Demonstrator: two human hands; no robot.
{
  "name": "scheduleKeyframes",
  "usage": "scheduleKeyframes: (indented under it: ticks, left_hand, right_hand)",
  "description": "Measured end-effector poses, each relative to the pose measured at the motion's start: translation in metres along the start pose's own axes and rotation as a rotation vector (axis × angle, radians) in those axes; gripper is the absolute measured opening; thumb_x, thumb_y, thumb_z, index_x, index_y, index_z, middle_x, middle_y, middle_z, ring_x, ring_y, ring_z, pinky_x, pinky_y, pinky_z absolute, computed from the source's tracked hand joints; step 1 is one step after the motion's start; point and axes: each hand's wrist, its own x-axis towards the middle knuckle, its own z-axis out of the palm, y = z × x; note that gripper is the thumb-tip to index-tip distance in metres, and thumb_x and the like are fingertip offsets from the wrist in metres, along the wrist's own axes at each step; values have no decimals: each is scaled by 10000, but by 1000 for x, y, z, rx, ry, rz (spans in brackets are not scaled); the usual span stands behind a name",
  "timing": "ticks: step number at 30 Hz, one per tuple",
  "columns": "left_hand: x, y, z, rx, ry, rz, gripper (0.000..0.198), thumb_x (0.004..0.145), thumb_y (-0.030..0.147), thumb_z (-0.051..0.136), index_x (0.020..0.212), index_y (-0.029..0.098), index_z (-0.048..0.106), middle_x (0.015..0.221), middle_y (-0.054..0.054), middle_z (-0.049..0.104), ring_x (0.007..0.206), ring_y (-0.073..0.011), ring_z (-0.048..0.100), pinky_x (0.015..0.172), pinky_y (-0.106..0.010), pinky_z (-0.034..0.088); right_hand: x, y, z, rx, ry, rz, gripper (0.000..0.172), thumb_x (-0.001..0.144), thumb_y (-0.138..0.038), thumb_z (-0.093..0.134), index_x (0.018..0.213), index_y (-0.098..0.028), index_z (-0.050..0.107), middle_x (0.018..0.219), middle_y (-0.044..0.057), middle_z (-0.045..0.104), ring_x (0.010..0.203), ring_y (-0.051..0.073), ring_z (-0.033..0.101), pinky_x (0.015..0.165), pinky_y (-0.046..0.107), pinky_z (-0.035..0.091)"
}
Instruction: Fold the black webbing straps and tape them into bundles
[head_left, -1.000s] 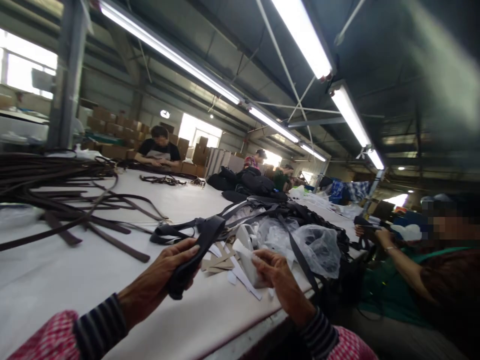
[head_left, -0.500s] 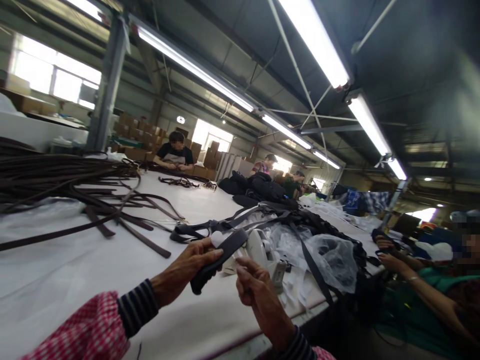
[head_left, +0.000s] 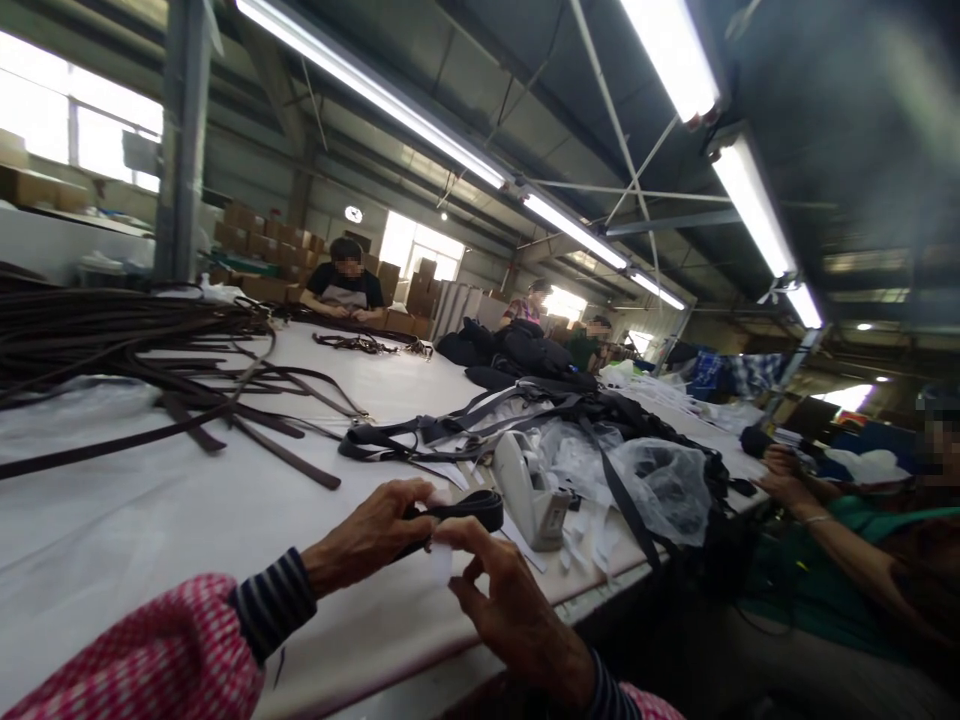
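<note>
A folded dark strap (head_left: 480,508) is gripped in my left hand (head_left: 382,535), its looped end pointing right above the white table (head_left: 315,620). Against the strap lies a whitish strip (head_left: 441,565), with one end hanging below it. My right hand (head_left: 510,600) touches the strip and strap with its index fingertip; its thumb is apart and the other fingers are curled. Just beyond my hands stands a white plastic device (head_left: 531,495), shaped like a tape dispenser. Narrow white strips (head_left: 596,545) lie beside it.
Long dark brown straps (head_left: 187,370) spread over the table's left side. Black straps (head_left: 405,435) and clear plastic bags (head_left: 652,490) lie beyond the device, with a black pile (head_left: 517,350) behind. A co-worker in green (head_left: 847,540) sits at right; others work farther back.
The strap has turned so its looped end faces right. My right hand has moved left and come up against it, and the whitish strip now hangs below the strap.
</note>
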Motion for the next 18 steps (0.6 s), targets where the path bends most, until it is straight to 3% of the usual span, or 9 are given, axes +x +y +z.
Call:
scheduleKeyframes:
  ticks: [5,9,14,18]
  left_hand:
    - [0,-4,0,-24,11,-37,163,821,273,577,849,151,682,784,4,641,752,-176,562,655,-269,408]
    - [-1,-3,1,15,115,-44,151,803,277,592,912,172,598,842,-8,655,793,-194,589,691,-278,436]
    - [-6,2,7,288,139,-29,174,856,313,561,1004,230,528,912,-25,688,855,-235,641,764,-317,441]
    - [-9,-1,12,406,110,-6,170,902,287,518,1068,264,489,931,-13,693,826,-229,649,725,-304,404]
  right_hand:
    - [10,0,3,62,118,76,110,921,-205,600,892,-206,707,786,-17,617,731,120,559,671,239,412]
    - [20,-1,6,107,248,78,272,922,-362,642,732,-174,691,821,3,543,781,125,507,717,255,386]
    - [33,2,4,360,152,334,357,892,-406,629,645,-148,641,548,-40,444,501,79,364,513,254,258]
    - [40,6,1,420,132,438,290,815,-305,646,583,-131,649,459,-40,437,450,63,335,479,247,197]
